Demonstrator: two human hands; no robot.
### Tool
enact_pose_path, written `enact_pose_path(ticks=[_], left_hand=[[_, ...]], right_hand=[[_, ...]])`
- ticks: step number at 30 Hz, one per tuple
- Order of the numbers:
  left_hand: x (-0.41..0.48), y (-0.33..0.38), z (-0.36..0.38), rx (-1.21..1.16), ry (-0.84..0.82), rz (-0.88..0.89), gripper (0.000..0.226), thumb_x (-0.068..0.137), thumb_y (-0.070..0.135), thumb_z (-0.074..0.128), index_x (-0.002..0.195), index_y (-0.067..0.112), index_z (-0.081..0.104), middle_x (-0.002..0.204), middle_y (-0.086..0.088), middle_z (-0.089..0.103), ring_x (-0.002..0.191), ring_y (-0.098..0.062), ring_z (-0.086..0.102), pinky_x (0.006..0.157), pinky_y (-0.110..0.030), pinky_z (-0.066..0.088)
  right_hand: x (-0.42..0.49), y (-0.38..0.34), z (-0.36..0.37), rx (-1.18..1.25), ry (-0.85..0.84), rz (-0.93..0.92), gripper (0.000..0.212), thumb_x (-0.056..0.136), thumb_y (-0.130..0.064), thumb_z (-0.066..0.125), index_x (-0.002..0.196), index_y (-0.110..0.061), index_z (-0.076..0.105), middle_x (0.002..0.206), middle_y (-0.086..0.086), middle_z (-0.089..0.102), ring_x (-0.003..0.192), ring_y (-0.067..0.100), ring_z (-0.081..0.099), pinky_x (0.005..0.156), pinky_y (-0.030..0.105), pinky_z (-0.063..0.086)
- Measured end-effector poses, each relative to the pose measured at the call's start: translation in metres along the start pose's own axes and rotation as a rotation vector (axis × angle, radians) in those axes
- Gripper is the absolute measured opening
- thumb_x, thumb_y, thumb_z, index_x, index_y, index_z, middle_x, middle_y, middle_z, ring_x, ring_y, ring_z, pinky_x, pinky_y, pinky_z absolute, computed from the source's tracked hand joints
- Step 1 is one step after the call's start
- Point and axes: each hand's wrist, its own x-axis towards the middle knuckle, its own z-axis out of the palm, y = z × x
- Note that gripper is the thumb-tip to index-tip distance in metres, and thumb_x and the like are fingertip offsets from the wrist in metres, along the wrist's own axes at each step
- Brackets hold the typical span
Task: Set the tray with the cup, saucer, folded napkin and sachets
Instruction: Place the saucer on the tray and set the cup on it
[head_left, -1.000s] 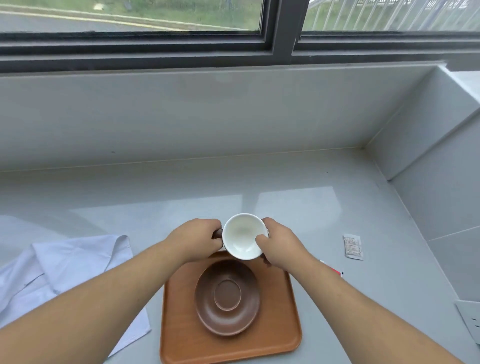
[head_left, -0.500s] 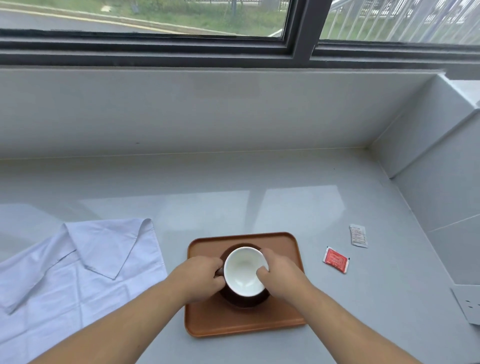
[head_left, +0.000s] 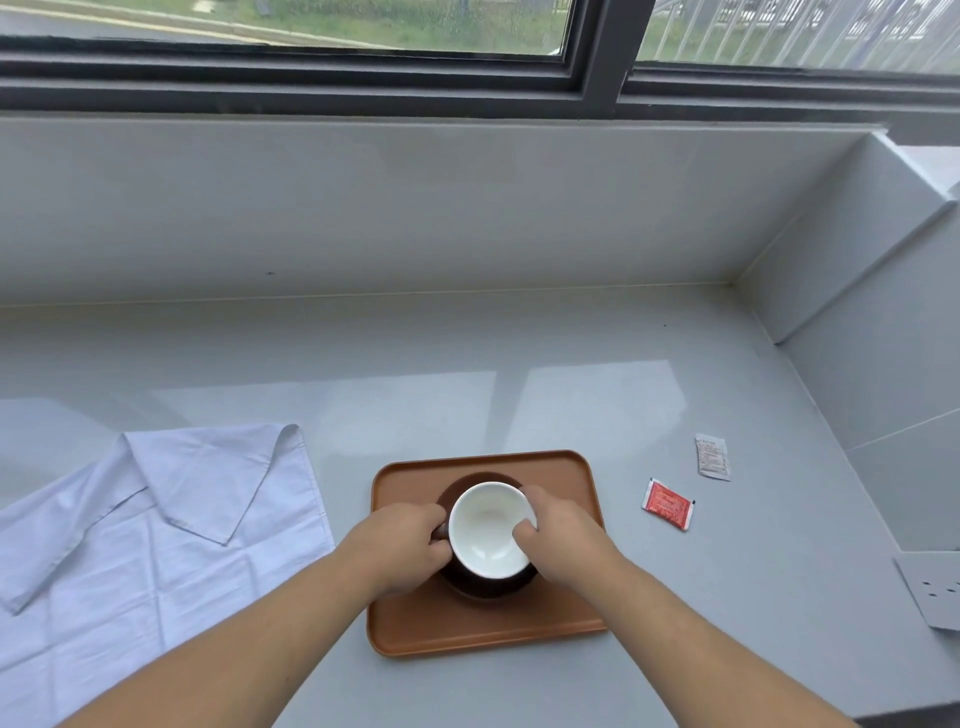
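Nearest to me, both forearms run up from the bottom edge to the tray, and my two hands meet around one cup. My left hand curls its fingers against the cup's left side, where the handle seems to be, though the hand hides it. My right hand pinches the right rim, thumb lapped just inside the white bowl. I judge the cup is seated on the one brown saucer, which shows as a dark ring under it, near the middle of the tray; whether the base has fully touched down I cannot tell.

What the next move turns on is which side things lie. One napkin, still spread open with a corner turned over, lies to the left on the counter, just beside the tray and nearer my left hand. Its long run goes from my near left toward the tray's far corner.

Two sachets sit to the right, off the tray and nearer my right hand: a red sachet closer in, and a white sachet just beyond it, its long axis pointing away from me.
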Motion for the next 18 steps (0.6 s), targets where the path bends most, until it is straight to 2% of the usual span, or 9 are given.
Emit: enact_pose_path(ticks=[8,18], left_hand=[[0.0007,-0.0014,0.0016,-0.006,0.014,-0.017,0.018,0.081,0.039,0.05,0.07,0.025,0.047,0.073,0.008,0.06,0.064,-0.01,0.052,0.052,-0.031,0.036],[-0.0019,-0.0027,-0.0009,-0.041,0.008,-0.01,0.017,0.08,0.041,0.053,0.07,0.027,0.046,0.074,0.009,0.061,0.066,-0.01,0.054,0.054,-0.031,0.038]], right_hand=[[0.0032,0.0,0.0011,-0.01,0.002,0.006,0.029,0.09,-0.029,0.044,0.117,-0.028,0.053,0.088,-0.004,0.064,0.076,0.016,0.062,0.064,0.037,0.054],[0.0033,-0.0006,0.0004,-0.08,0.011,0.008,0.022,0.088,-0.033,0.044,0.108,-0.029,0.05,0.079,-0.008,0.059,0.069,0.009,0.056,0.051,0.031,0.042]])
